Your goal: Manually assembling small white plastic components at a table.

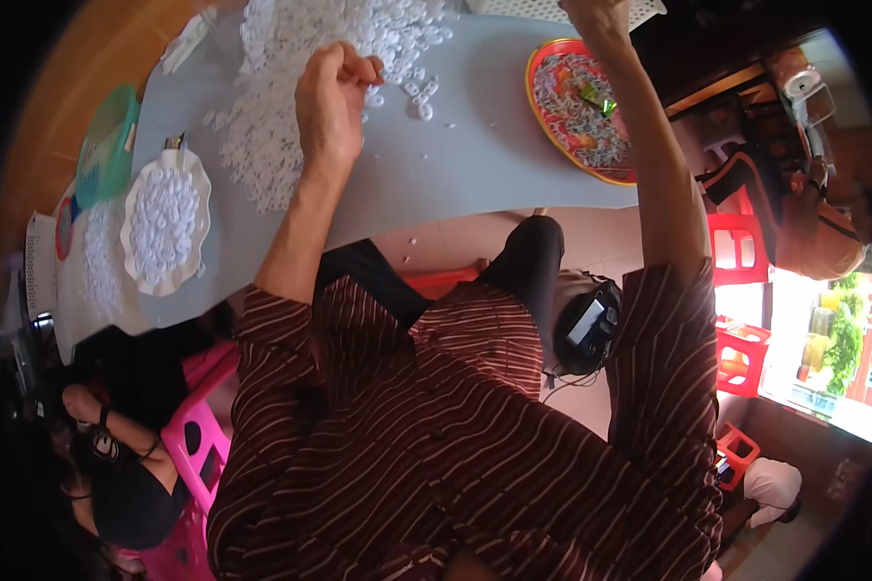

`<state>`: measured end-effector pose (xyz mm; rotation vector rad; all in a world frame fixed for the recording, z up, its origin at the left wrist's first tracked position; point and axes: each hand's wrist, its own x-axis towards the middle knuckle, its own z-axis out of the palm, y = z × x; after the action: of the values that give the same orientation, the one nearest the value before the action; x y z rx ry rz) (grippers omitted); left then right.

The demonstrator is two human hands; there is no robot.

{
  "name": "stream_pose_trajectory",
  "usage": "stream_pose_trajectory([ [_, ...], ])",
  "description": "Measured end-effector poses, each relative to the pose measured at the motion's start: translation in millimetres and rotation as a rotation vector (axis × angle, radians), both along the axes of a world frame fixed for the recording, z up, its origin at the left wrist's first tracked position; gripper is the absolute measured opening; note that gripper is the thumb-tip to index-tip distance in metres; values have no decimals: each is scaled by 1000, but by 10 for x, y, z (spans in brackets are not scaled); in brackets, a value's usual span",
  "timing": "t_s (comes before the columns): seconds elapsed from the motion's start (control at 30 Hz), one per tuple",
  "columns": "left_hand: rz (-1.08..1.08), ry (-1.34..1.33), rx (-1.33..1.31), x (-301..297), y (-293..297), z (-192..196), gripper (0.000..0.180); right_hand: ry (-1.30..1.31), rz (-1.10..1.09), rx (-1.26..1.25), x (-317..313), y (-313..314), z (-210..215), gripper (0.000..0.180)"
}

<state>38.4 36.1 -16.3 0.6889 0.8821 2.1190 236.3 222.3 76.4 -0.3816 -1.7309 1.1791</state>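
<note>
My left hand (pixel 329 105) is over the table with its fingers curled together. Whether a small piece is pinched in them I cannot make out. Under and around it spreads a heap of small white oval plastic pieces (pixel 310 29), with a few loose ones just right of the fingers. My right hand (pixel 599 14) reaches to the top edge of the view, by a white perforated basket (pixel 639 12); its fingers are cut off there. Below the right forearm sits a red and yellow tray (pixel 531 82) full of small grey and white parts, partly hidden by the arm.
A white scalloped dish (pixel 203 228) of white pieces stands on the grey table (pixel 475 145) at left, beside a green basket (pixel 116 126). A person (pixel 126 465) is by a pink chair (pixel 199 436) at lower left. Red stools (pixel 736 247) stand at right.
</note>
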Motion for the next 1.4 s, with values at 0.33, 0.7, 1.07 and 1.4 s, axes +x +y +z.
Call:
stream_pose_trajectory([
  [0.33, -84, 26, -44, -62, -76, -76, 20, -707, 28, 561, -420, -672, -896, 16],
  [0.7, -120, 284, -152, 137, -97, -69, 23, -822, 90, 492, -483, -717, -883, 15],
  [1.07, -102, 819, -254, 272, -116, -116, 22, -332, 145, -285, -273, -1008, -830, 13],
  [1.4, -162, 907, -324, 277, -130, -85, 18, -332, 171, -346, -125, -1114, -835, 17],
])
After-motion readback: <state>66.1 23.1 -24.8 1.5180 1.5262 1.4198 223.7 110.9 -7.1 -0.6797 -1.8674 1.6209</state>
